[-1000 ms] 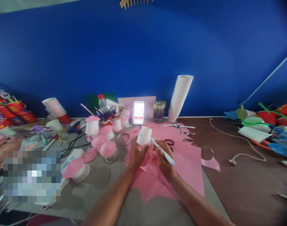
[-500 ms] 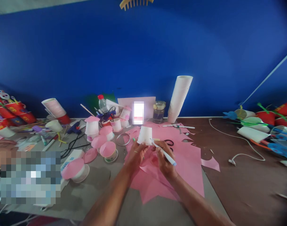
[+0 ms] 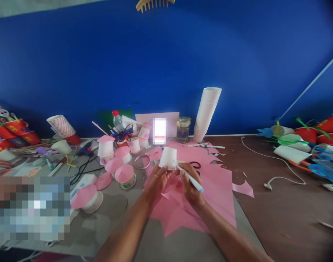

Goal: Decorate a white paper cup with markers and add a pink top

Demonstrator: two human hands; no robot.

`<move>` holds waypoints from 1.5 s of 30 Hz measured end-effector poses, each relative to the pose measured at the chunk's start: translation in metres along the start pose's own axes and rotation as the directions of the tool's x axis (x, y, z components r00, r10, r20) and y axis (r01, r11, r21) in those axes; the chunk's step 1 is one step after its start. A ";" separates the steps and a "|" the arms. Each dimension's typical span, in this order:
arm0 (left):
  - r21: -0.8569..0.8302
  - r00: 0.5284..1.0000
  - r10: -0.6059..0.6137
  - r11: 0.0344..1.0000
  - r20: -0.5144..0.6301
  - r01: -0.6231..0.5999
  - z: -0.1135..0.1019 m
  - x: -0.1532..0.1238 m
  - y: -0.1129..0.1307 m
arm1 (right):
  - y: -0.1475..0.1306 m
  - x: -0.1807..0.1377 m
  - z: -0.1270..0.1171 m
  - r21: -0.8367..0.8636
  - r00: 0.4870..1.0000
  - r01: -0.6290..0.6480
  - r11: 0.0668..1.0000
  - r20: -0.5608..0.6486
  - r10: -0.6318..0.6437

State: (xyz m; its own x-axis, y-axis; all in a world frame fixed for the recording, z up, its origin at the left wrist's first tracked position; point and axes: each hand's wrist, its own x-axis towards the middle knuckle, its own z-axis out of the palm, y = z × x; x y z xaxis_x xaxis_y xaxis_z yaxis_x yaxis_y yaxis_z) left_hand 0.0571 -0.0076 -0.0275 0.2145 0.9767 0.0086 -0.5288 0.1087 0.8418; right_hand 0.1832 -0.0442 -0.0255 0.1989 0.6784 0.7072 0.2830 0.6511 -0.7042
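My left hand [image 3: 159, 181] is closed on a white paper cup [image 3: 168, 157], which is upside down with its narrow end up. A marker pen [image 3: 193, 181] with a white and light blue body sits in my right hand [image 3: 191, 183], its tip at the right side of the cup near the rim. Both hands hover above pink paper [image 3: 218, 193] with jagged cut edges. Just behind my right hand lie black scissors handles [image 3: 195, 165], their blades hidden.
Several cups with pink paper tops, such as one cup [image 3: 125, 175], stand to the left. A tall stack of white cups [image 3: 207, 114] leans at the back beside a glass jar [image 3: 183, 129]. A white cable [image 3: 285, 178] lies right. Another person's hand [image 3: 1, 169] is at far left.
My hands keep their hold on the cup and marker, with the marker tip still at the cup. The whole view has shifted slightly. At far left the other person's hand has moved a little.
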 end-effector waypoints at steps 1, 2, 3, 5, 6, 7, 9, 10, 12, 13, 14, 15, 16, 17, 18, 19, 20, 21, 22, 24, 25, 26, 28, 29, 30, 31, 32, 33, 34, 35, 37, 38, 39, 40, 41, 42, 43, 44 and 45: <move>-0.009 1.000 -0.001 1.000 0.004 0.001 0.000 0.000 0.000 | 0.000 0.000 0.000 -0.001 1.000 0.004 1.000 0.004 -0.004; -0.017 1.000 -0.002 1.000 0.011 0.003 0.000 0.001 0.000 | 0.000 0.000 0.000 -0.001 1.000 0.006 1.000 0.006 -0.006; -0.023 1.000 -0.005 1.000 0.016 0.005 0.000 0.001 0.000 | -0.001 0.000 0.000 0.001 1.000 0.009 1.000 0.006 -0.009; -0.022 1.000 -0.007 1.000 0.018 0.008 0.000 0.001 0.000 | -0.001 0.001 0.000 0.009 1.000 0.012 1.000 -0.001 -0.012; -0.013 1.000 -0.009 1.000 0.015 0.009 0.000 0.001 0.000 | -0.001 0.001 0.000 0.011 1.000 0.010 1.000 -0.002 -0.010; -0.003 1.000 -0.010 1.000 0.011 0.010 0.000 0.001 0.001 | -0.001 0.001 0.000 0.010 1.000 0.006 1.000 -0.002 -0.006; 0.010 1.000 -0.010 1.000 0.015 0.010 0.000 0.001 0.001 | -0.001 0.001 0.000 0.000 1.000 -0.004 1.000 0.007 0.004; 0.010 1.000 -0.009 1.000 0.024 0.009 0.000 0.001 0.000 | 0.000 0.001 0.000 -0.005 1.000 -0.007 1.000 0.010 0.008; 0.003 0.999 -0.003 1.000 0.040 0.002 -0.001 0.001 -0.001 | 0.001 0.000 0.001 -0.010 1.000 -0.011 1.000 0.010 0.011; -0.002 0.999 0.000 1.000 0.044 0.000 -0.002 0.002 -0.001 | 0.002 0.000 0.001 -0.010 1.000 -0.012 1.000 0.009 0.013; -0.005 0.999 0.000 1.000 0.045 0.000 -0.002 0.002 -0.002 | 0.003 0.000 0.001 -0.010 1.000 -0.012 1.000 0.007 0.012; -0.007 0.999 0.000 1.000 0.044 0.001 -0.003 0.003 -0.003 | 0.003 -0.001 0.001 -0.009 1.000 -0.012 1.000 0.004 0.012; -0.009 0.999 -0.001 1.000 0.041 0.002 -0.004 0.003 -0.004 | 0.004 -0.001 0.001 -0.009 1.000 -0.011 1.000 0.003 0.011; -0.010 0.999 -0.003 1.000 0.039 0.004 -0.004 0.003 -0.004 | 0.004 -0.001 0.001 -0.009 1.000 -0.009 1.000 0.002 0.009; -0.010 0.999 -0.007 1.000 0.040 0.007 -0.004 0.003 -0.005 | 0.004 -0.001 0.001 -0.009 1.000 -0.003 1.000 -0.001 0.003; -0.009 0.999 -0.009 1.000 0.041 0.009 -0.005 0.003 -0.005 | 0.004 -0.001 0.001 -0.008 1.000 0.001 1.000 -0.002 -0.001; -0.010 0.999 -0.010 1.000 0.044 0.010 -0.005 0.003 -0.005 | 0.004 -0.001 0.002 -0.006 1.000 0.002 1.000 -0.002 -0.002; -0.013 0.999 -0.010 1.000 0.047 0.011 -0.005 0.003 -0.004 | 0.004 -0.001 0.002 -0.004 1.000 0.004 1.000 -0.002 -0.004; -0.016 0.999 -0.009 1.000 0.051 0.010 -0.005 0.003 -0.004 | 0.004 -0.001 0.002 -0.002 1.000 0.004 1.000 -0.002 -0.004; -0.016 0.999 -0.006 1.000 0.053 0.007 -0.004 0.002 -0.003 | 0.004 -0.001 0.001 0.002 1.000 0.000 1.000 0.000 0.000; -0.010 0.999 -0.005 1.000 0.051 0.006 -0.004 0.002 -0.002 | 0.004 -0.001 0.001 0.004 1.000 -0.002 1.000 0.002 0.002; 0.000 0.999 -0.005 1.000 0.049 0.005 -0.004 0.002 -0.002 | 0.004 -0.001 0.001 0.005 1.000 -0.002 1.000 0.004 0.002; 0.021 0.999 -0.004 1.000 0.046 0.004 -0.003 0.003 -0.002 | 0.004 -0.001 0.001 0.004 1.000 -0.001 1.000 0.008 0.001; 0.027 0.999 -0.004 1.000 0.043 0.003 -0.003 0.003 -0.002 | 0.005 -0.001 0.001 0.004 1.000 0.000 1.000 0.011 0.000; 0.030 0.999 -0.003 1.000 0.040 0.002 -0.003 0.003 -0.002 | 0.005 -0.001 0.001 0.004 1.000 -0.001 1.000 0.012 0.001; 0.027 0.999 -0.003 1.000 0.038 0.002 -0.003 0.003 -0.003 | 0.006 -0.002 0.002 0.004 1.000 -0.002 1.000 0.015 0.002; 0.021 0.999 -0.004 1.000 0.035 0.003 -0.004 0.003 -0.003 | 0.006 -0.002 0.002 0.004 1.000 -0.005 1.000 0.015 0.004; 0.011 0.999 -0.005 1.000 0.034 0.005 -0.004 0.003 -0.003 | 0.007 -0.001 0.002 0.003 1.000 -0.006 1.000 0.015 0.006; -0.002 0.999 -0.006 1.000 0.033 0.006 -0.004 0.003 -0.003 | 0.007 -0.001 0.002 -0.001 1.000 -0.005 1.000 0.014 0.005; -0.019 0.999 -0.008 1.000 0.035 0.009 -0.005 0.003 -0.004 | 0.006 -0.001 0.002 -0.005 1.000 -0.003 1.000 0.011 0.003; -0.064 0.999 -0.012 0.998 0.037 0.015 -0.005 0.003 -0.004 | 0.004 0.000 0.002 -0.008 1.000 -0.002 1.000 0.007 0.002; -0.091 0.999 -0.016 0.996 0.037 0.019 -0.006 0.003 -0.003 | 0.002 0.000 0.001 -0.004 1.000 -0.003 1.000 0.005 0.003; -0.120 0.999 -0.021 0.992 0.038 0.026 -0.006 0.003 -0.003 | 0.001 0.000 0.001 0.003 1.000 -0.007 1.000 0.002 0.007; -0.151 0.999 -0.029 0.988 0.036 0.034 -0.007 0.003 -0.003 | -0.001 0.000 0.000 0.013 1.000 -0.014 1.000 -0.007 0.014; -0.181 0.999 -0.040 0.982 0.030 0.044 -0.007 0.004 -0.003 | -0.002 0.000 0.000 0.023 1.000 -0.024 0.999 -0.018 0.025; -0.211 0.999 -0.051 0.976 0.016 0.053 -0.008 0.004 -0.003 | -0.002 0.000 0.000 0.032 0.999 -0.038 0.999 -0.031 0.039; -0.238 0.998 -0.063 0.969 -0.001 0.061 -0.008 0.004 -0.003 | -0.002 0.000 0.000 0.043 0.997 -0.057 0.997 -0.045 0.059; -0.261 0.997 -0.074 0.963 -0.018 0.067 -0.008 0.004 -0.003 | -0.001 0.000 0.001 0.058 0.995 -0.077 0.995 -0.062 0.081; -0.278 0.996 -0.083 0.958 -0.033 0.071 -0.009 0.004 -0.003 | 0.000 0.000 0.002 0.077 0.991 -0.103 0.992 -0.079 0.109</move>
State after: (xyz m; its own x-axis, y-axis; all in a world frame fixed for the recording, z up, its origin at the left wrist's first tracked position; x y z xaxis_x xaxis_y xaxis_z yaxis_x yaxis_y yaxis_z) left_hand 0.0525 -0.0020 -0.0347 0.2307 0.9698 -0.0792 -0.7198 0.2249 0.6567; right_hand 0.1816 -0.0437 -0.0253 0.3022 0.7162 0.6291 0.1877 0.6023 -0.7758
